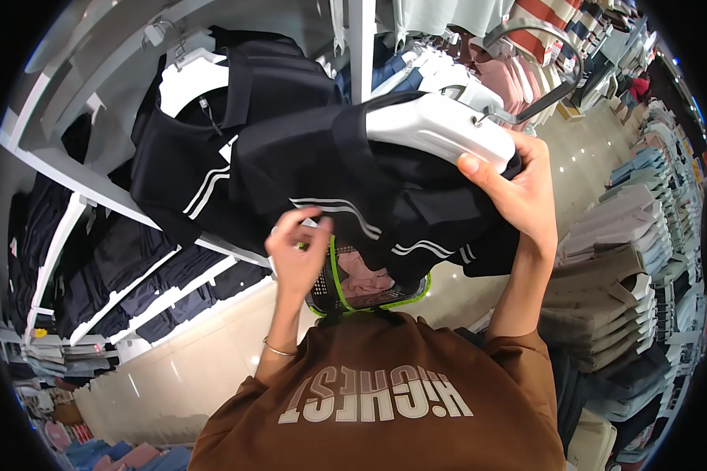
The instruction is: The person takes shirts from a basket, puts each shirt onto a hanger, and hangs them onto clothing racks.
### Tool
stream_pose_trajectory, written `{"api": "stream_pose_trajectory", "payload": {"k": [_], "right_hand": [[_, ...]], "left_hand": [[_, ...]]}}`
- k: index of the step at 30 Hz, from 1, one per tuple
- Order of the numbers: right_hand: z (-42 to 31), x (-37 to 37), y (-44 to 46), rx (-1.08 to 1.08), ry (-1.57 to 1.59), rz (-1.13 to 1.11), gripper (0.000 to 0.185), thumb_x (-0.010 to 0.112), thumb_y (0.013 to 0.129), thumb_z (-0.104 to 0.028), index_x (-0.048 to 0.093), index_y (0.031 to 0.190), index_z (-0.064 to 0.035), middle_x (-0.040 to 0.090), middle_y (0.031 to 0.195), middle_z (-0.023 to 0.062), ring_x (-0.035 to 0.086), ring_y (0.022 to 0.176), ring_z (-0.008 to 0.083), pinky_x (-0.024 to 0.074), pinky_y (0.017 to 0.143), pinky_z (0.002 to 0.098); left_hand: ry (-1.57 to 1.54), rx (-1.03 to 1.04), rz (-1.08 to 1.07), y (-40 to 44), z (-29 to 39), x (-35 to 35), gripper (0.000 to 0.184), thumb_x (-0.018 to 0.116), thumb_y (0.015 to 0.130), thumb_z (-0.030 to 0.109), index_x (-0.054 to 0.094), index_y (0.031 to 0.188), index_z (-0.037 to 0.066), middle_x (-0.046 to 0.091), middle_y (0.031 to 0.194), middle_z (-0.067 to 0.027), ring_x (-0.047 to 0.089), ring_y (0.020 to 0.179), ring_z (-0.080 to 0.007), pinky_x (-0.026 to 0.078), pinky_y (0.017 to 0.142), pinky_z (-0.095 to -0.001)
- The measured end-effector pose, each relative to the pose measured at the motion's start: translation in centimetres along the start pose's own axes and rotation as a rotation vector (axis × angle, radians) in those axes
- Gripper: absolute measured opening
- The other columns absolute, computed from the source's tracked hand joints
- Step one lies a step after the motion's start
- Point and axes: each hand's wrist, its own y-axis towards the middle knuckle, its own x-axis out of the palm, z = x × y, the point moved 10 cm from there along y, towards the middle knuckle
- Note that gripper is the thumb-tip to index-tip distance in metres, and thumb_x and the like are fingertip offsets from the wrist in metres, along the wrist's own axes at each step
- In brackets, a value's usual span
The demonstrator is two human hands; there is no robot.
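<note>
My right hand (522, 188) is closed around the end of a white plastic hanger (424, 125), thumb on top. From this hanger hangs a black garment (306, 161) with a collar and pairs of white stripes. Its hook (518, 118) curves up and away at the right. My left hand (294, 247) is by the garment's striped lower edge, its fingers bent, apart and slightly blurred. A small white piece shows near those fingertips; what it is I cannot make out. Behind, a similar black garment (204, 169) hangs on another white hanger (192, 82) with a tag.
Below the garment stands a dark basket with a green rim (416, 297), holding pink cloth (361, 275). White shelves (157, 302) with dark folded clothes are at left. Racks of hanging clothes (605, 298) line the right side. A white post (361, 51) rises behind the garments.
</note>
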Motion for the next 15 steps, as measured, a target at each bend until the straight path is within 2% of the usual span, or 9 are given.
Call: {"api": "stream_pose_trajectory", "payload": {"k": [1, 2, 3, 5, 8, 9, 11, 12, 15], "right_hand": [[0.2, -0.1, -0.1, -0.004, -0.008, -0.010, 0.030, 0.076, 0.076, -0.020, 0.068, 0.094, 0.0034, 0.067, 0.077, 0.0021, 0.055, 0.071, 0.0048, 0.0451, 0.064, 0.0215], [0.2, 0.0, -0.2, -0.018, -0.048, -0.025, 0.030, 0.076, 0.076, -0.020, 0.068, 0.093, 0.0037, 0.067, 0.075, 0.0030, 0.055, 0.069, 0.0048, 0.0452, 0.063, 0.0219], [0.1, 0.0, -0.4, -0.034, -0.087, -0.040, 0.031, 0.076, 0.075, -0.020, 0.068, 0.093, 0.0040, 0.067, 0.074, 0.0038, 0.055, 0.067, 0.0047, 0.0453, 0.061, 0.0223], [0.3, 0.6, -0.4, -0.040, -0.123, -0.089, 0.031, 0.076, 0.075, -0.020, 0.068, 0.093, 0.0046, 0.066, 0.070, 0.0057, 0.054, 0.063, 0.0048, 0.0451, 0.058, 0.0233], [1.2, 1.8, -0.6, -0.049, -0.139, -0.174, 0.031, 0.076, 0.074, -0.021, 0.068, 0.090, 0.0050, 0.064, 0.061, 0.0096, 0.054, 0.053, 0.0069, 0.0439, 0.052, 0.0255], [1.3, 1.9, -0.6, -0.040, -0.152, -0.189, 0.032, 0.076, 0.074, -0.021, 0.068, 0.090, 0.0049, 0.064, 0.062, 0.0101, 0.054, 0.052, 0.0080, 0.0439, 0.052, 0.0257], [1.3, 2.0, -0.7, -0.022, -0.179, -0.219, 0.032, 0.076, 0.074, -0.022, 0.068, 0.090, 0.0047, 0.065, 0.062, 0.0111, 0.055, 0.050, 0.0102, 0.0439, 0.052, 0.0261], [1.2, 1.9, -0.7, -0.014, -0.204, -0.236, 0.034, 0.076, 0.073, -0.024, 0.068, 0.089, 0.0048, 0.066, 0.065, 0.0123, 0.057, 0.051, 0.0124, 0.0447, 0.054, 0.0267], [2.0, 1.7, -0.7, -0.024, -0.177, -0.250, 0.034, 0.077, 0.072, -0.024, 0.068, 0.087, 0.0046, 0.066, 0.065, 0.0120, 0.057, 0.055, 0.0103, 0.0447, 0.056, 0.0272]], "left_hand": [[0.022, 0.190, 0.179, 0.4, 1.9, -2.3, 0.016, 0.067, 0.078, -0.003, 0.062, 0.093, -0.002, 0.064, 0.091, -0.0121, 0.056, 0.061, -0.0065, 0.045, 0.057, -0.0199], [0.114, 0.309, 0.291, 0.2, 3.9, -4.0, 0.017, 0.068, 0.076, -0.002, 0.063, 0.092, -0.001, 0.062, 0.094, -0.0128, 0.058, 0.070, -0.0097, 0.046, 0.064, -0.0224], [0.220, 0.380, 0.313, 0.1, 5.7, -5.1, 0.024, 0.072, 0.073, 0.001, 0.062, 0.095, 0.001, 0.060, 0.103, -0.0128, 0.059, 0.085, -0.0158, 0.047, 0.074, -0.0278], [0.430, 0.577, 0.355, 0.2, 10.0, -5.6, 0.037, 0.079, 0.066, 0.010, 0.062, 0.098, 0.003, 0.058, 0.110, -0.0134, 0.057, 0.097, -0.0229, 0.045, 0.082, -0.0324], [0.643, 0.528, 0.168, 2.1, 12.9, -2.9, 0.052, 0.084, 0.059, 0.015, 0.061, 0.104, 0.004, 0.055, 0.117, -0.0146, 0.051, 0.112, -0.0293, 0.038, 0.097, -0.0371], [0.710, 0.523, 0.025, 2.8, 12.4, -1.7, 0.055, 0.086, 0.055, 0.019, 0.062, 0.103, 0.006, 0.059, 0.111, -0.0153, 0.057, 0.105, -0.0311, 0.044, 0.091, -0.0361], [0.778, 0.236, -0.180, 3.8, 8.2, -0.5, 0.048, 0.084, 0.058, 0.019, 0.063, 0.099, 0.004, 0.065, 0.094, -0.0153, 0.064, 0.090, -0.0309, 0.049, 0.080, -0.0344], [0.737, 0.238, -0.180, 3.9, 7.7, -0.2, 0.040, 0.082, 0.061, 0.018, 0.063, 0.092, 0.002, 0.066, 0.080, -0.0148, 0.065, 0.075, -0.0326, 0.051, 0.068, -0.0351], [0.649, 0.218, -0.289, 4.1, 5.6, 0.6, 0.028, 0.077, 0.065, 0.011, 0.062, 0.087, 0.000, 0.065, 0.075, -0.0161, 0.064, 0.069, -0.0339, 0.050, 0.063, -0.0349]]}}
